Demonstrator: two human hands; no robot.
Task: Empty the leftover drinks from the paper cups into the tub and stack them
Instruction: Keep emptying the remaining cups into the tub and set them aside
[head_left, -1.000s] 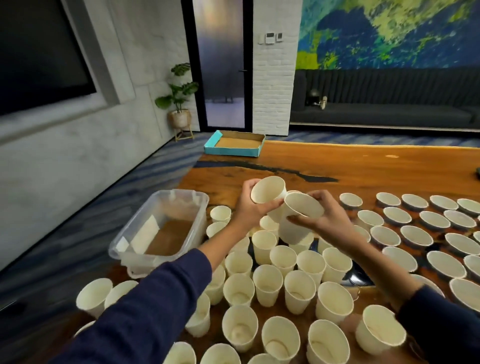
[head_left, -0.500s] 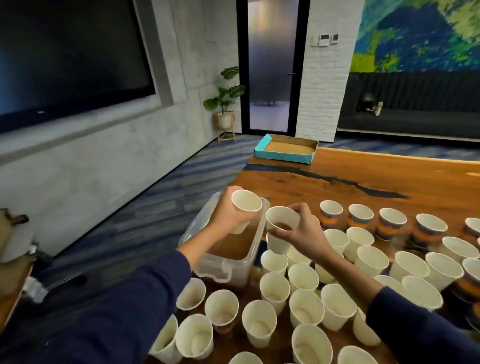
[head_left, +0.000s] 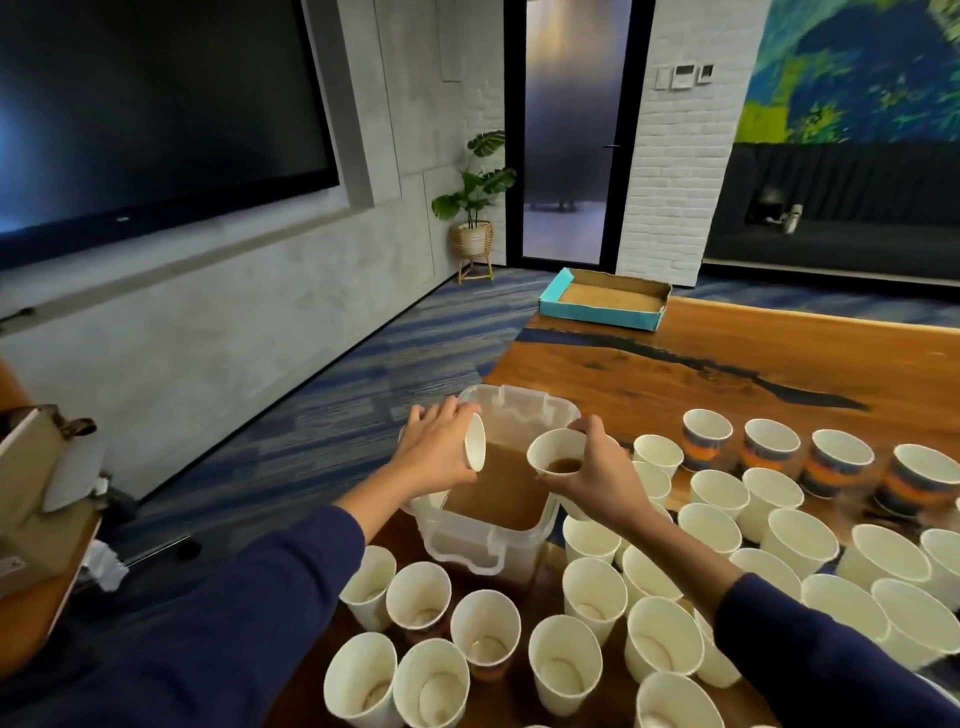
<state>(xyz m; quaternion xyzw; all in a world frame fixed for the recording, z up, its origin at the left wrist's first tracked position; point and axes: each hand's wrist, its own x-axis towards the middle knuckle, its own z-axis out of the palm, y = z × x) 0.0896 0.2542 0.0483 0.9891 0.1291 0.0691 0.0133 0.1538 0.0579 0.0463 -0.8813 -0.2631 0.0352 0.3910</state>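
Over the tub (head_left: 522, 530), each hand grips a paper cup.

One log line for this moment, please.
left hand: tipped cup over tub | right hand: upright cup, drink left | stacking: not started

Office meeting lounge. A large dark wall-mounted screen (head_left: 150, 109) hung on grey panelled wall; a long live-edge wooden surface (head_left: 727, 374) stood on blue striped carpet (head_left: 363, 374). Dark cushioned bench (head_left: 841, 218) sat under a painted mural (head_left: 852, 67), potted plant (head_left: 475, 208) beside the glass door (head_left: 576, 130).
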